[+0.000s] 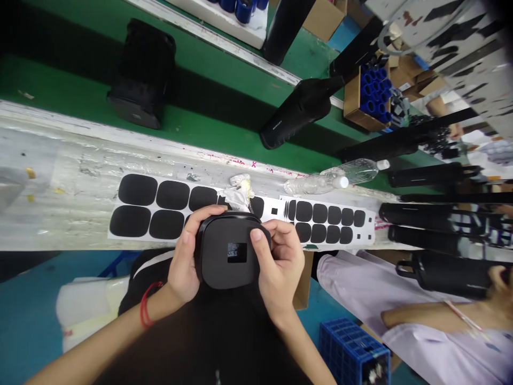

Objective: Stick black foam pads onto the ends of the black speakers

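Between my hands is a black device (218, 259), its rounded-square base turned up toward me, with small print and a glossy dark square on it. My left hand (185, 262) grips its left side. My right hand (278, 262) holds the right side, the thumb pressed on the base near the upper right edge. Just beyond lie white sheets of black rounded pads, a left sheet (153, 209) and a right sheet (291, 217). Crumpled white and yellow scrap (240, 192) rests on the left sheet, behind the device. The far side of the device is hidden.
Black devices, one upright (144, 69) and one lying tilted (296, 112), are on the green conveyor (216, 101). Clear plastic bottles (312, 184) lie by its edge. A co-worker's hand (500, 289) holds another black device (449, 272) at right. A blue crate (352, 347) stands below.
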Motion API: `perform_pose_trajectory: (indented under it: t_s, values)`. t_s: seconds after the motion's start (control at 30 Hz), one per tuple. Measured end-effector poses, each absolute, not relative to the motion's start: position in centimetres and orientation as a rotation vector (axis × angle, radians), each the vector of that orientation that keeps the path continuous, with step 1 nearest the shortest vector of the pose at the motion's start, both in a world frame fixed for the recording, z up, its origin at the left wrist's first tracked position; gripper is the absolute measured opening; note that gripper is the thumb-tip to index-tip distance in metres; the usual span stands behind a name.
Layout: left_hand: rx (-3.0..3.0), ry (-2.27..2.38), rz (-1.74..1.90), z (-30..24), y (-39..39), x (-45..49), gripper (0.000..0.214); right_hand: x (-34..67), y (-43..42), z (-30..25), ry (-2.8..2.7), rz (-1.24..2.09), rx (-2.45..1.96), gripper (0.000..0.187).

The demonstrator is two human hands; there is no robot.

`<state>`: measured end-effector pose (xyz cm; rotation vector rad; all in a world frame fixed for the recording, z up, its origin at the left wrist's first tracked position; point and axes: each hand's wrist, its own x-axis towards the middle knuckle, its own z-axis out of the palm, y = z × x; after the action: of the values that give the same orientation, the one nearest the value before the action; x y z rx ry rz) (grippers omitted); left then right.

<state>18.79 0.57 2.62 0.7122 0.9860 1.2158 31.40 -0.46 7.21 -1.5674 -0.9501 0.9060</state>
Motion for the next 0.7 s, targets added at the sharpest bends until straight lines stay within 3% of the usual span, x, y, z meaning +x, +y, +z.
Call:
perform_pose_trajectory:
  t_s: [0.7]
  values:
    - [0.737, 0.981, 1.173, 3.21, 0.7, 18.4, 0.039, 31.51, -0.59, 6.99, -1.116, 0.788, -1.585, 0.014]
